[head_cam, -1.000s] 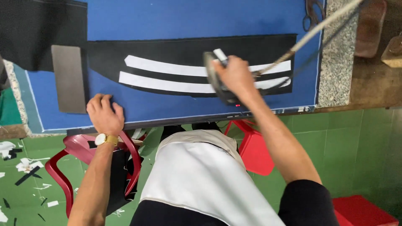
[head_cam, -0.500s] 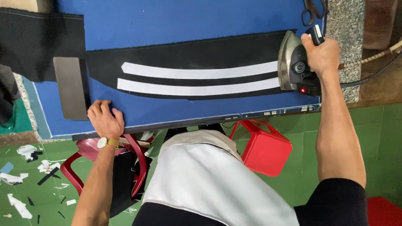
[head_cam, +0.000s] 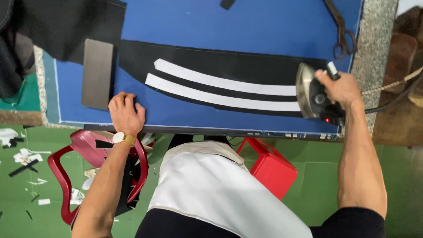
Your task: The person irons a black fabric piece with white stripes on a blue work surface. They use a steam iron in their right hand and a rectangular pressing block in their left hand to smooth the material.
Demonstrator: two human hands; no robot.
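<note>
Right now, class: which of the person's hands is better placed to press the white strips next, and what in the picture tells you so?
The right hand: it already grips the iron, standing on end beside the white strips. The left hand rests flat on the blue board cover, away from the iron.

Iron (head_cam: 313, 96) handle hidden under right hand (head_cam: 339, 90); scissors (head_cam: 340, 31) cut off at top.
</note>
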